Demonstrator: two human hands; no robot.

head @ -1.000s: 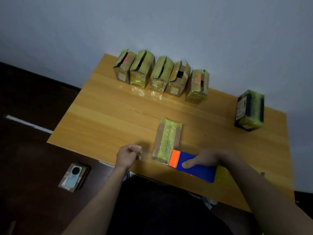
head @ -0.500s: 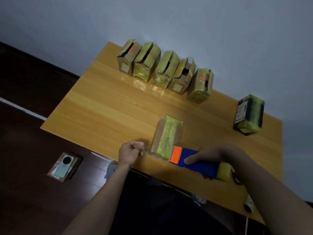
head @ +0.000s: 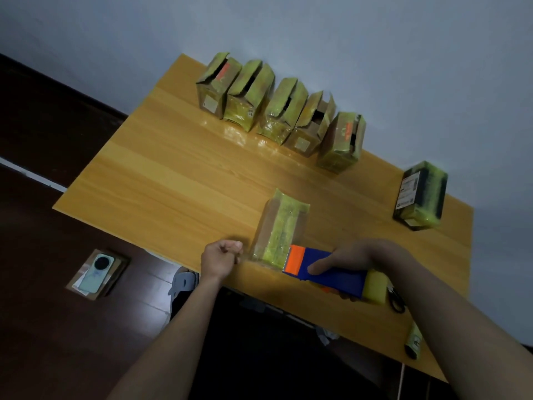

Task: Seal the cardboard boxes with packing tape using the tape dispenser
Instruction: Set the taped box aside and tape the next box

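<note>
You have seven cardboard boxes on the table [head: 178,180]: five stand in a row along the far edge, first [head: 216,85], second [head: 249,95], third [head: 284,111], fourth [head: 311,124] and fifth [head: 341,141]; one dark box [head: 421,194] sits apart at the far right; one taped box [head: 281,226] stands near you. You have one tape dispenser [head: 331,272], one pair of scissors [head: 396,301], one small tube [head: 414,342] at the near edge, and one phone [head: 96,272] on the floor.
</note>
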